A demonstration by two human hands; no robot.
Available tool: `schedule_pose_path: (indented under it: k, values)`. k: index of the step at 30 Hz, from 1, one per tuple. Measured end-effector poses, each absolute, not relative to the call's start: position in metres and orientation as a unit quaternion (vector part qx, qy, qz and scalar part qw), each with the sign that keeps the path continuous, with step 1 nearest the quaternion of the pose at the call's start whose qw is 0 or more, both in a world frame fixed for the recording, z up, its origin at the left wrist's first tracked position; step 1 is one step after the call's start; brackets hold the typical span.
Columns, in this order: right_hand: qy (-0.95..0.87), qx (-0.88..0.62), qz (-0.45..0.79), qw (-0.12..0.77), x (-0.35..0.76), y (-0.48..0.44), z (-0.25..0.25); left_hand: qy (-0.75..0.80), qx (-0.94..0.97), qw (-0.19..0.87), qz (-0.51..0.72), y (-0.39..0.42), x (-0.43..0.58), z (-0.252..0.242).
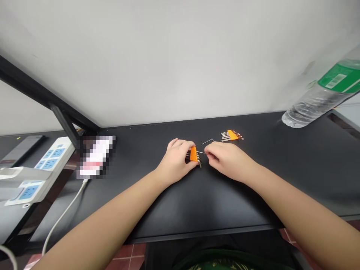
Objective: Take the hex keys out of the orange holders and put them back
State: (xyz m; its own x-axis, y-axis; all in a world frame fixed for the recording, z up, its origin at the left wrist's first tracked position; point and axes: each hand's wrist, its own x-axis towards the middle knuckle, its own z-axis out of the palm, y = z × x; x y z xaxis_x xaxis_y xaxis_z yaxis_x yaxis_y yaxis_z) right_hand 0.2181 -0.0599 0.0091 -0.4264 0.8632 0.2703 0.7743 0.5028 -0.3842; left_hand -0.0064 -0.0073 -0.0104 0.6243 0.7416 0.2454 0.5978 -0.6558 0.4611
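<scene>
Fingers (pixel 189 144) and thumb of the left hand (pixel 176 159) are closed around a small bright orange plastic holder (pixel 193 154), gripping it between its upper and lower edges. Several bent silvery metal hex keys (pixel 200 163) stick out of the holder's right side, their short ends hooking downward. The right hand (pixel 221 155) has thumb and forefinger pinched together on a thin straight metal rod (pixel 201 152), which spans the narrow gap between the two hands; its left end meets the holder, but whether it sits inside a slot I cannot tell. The other right fingers are curled in.

The held holder is near the middle of the black smooth tabletop (pixel 168 210). Just beyond the right hand lies a loose thin L-shaped metal key (pixel 207 141), partly hidden by the knuckles. Farther back and to the right, a second orange plastic holder (pixel 232 135) lies flat, a row of silvery keys (pixel 225 136) running through it. At the far right stands a clear plastic bottle with a green label (pixel 306 107), close to the pale grey wall (pixel 180 63). On the left, a white cable (pixel 66 212) runs to a pixelated flat object (pixel 97 155), beside a white power strip with blue sockets (pixel 52 165).
</scene>
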Motion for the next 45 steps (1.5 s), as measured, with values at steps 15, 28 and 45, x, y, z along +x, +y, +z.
schedule_pose_path:
  k: [15, 28, 45]
  values:
    - [-0.848, -0.484, 0.062, 0.209, 0.2188, -0.0655, 0.0088, 0.367, 0.896, 0.158, 0.193, -0.0114, -0.0047, -0.0045]
    - [-0.840, -0.483, 0.055, 0.241, 0.2213, -0.0675, 0.0099, 0.349, 0.899, 0.172, 0.201, -0.0110, -0.0068, -0.0072]
    - [-0.854, -0.428, 0.092, 0.280, 0.2218, -0.0662, 0.0153, 0.312, 0.906, 0.161, 0.234, -0.0099, -0.0071, -0.0102]
